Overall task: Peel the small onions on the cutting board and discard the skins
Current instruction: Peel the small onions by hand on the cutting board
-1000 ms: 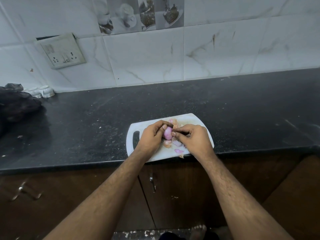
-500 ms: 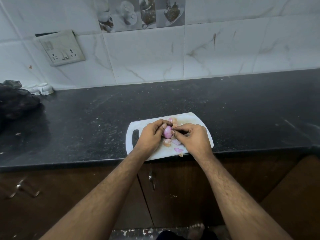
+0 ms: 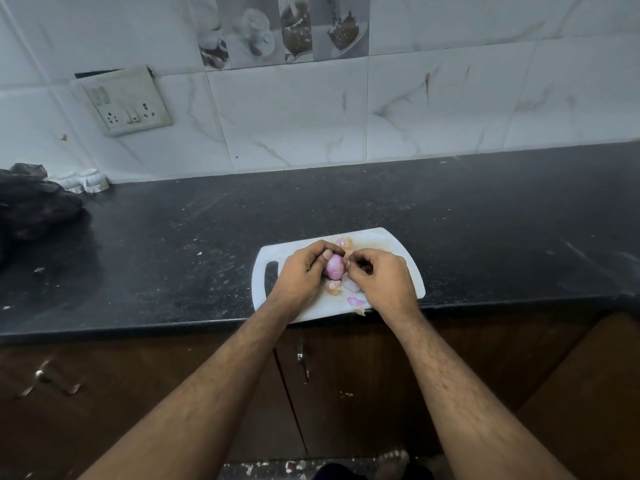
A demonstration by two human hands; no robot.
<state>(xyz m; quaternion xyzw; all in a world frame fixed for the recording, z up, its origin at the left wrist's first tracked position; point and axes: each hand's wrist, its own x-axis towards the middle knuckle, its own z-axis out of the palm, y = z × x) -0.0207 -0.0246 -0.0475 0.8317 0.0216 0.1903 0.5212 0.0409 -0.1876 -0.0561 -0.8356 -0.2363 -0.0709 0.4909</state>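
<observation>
A small pink onion (image 3: 335,267) is held just above the white cutting board (image 3: 273,252) near the counter's front edge. My left hand (image 3: 304,273) grips it from the left, thumb and fingers around it. My right hand (image 3: 379,278) is curled beside it on the right, fingertips pinched at the onion's right side; what they pinch is too small to tell. Loose pinkish skins (image 3: 356,301) and a peeled piece (image 3: 333,287) lie on the board below the hands. More onion pieces (image 3: 344,242) show behind the hands.
The black stone counter (image 3: 173,244) runs left and right of the board. A dark bundle (image 3: 31,202) and small white objects (image 3: 86,180) sit at the far left by the tiled wall. A socket plate (image 3: 126,100) is on the wall. Brown cabinet doors (image 3: 346,393) are below.
The hands stay over the board with the onion between them. My right fingers have shifted slightly at the onion's side. The camera has tilted a little.
</observation>
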